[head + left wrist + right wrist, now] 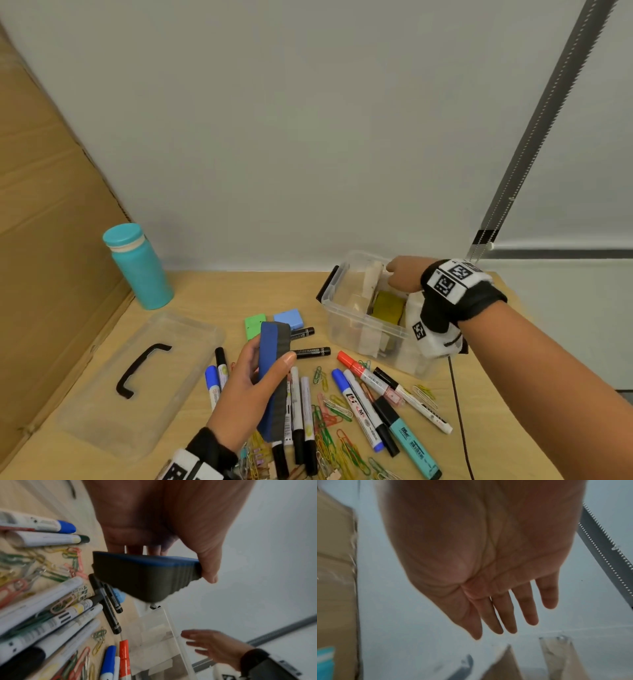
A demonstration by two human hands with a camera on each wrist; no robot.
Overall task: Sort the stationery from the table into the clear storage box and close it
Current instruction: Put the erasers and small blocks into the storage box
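Whiteboard eraser (272, 380), blue back and grey felt, is up off the bench (191, 298) in the left hand (246, 394): thumb on one long edge, fingers (135, 549) curled round the other, so the grip is clamped on the eraser. It's held above the marker pile (363, 407), not yet over the clear storage box (356, 322).

Right hand (404, 279) is over the far side of the box, fingers (529, 609) straight and spread, holding nothing; can't tell if it touches the rim.

Box already has tape rolls (387, 306) & pale blocks inside, w/ limited free space near the front-left. Lid (137, 380) lies flat on the bench to the left, black handle up. Paper clips (334, 428), small green (255, 325) and blue (287, 318) cases are loose on the bench. Teal bottle (138, 267) stands back-left, well apart.

Step in hand, my read: carry eraser right and drop into box.
- Rotate it long-axis parallel to a box wall, stand on edge if needed; flat it probably won't fit.
- Keep right hand clear of the opening, or use it to steady the box.
- Lift high enough to clear the near rim; box is light, a knock will likely shift it.
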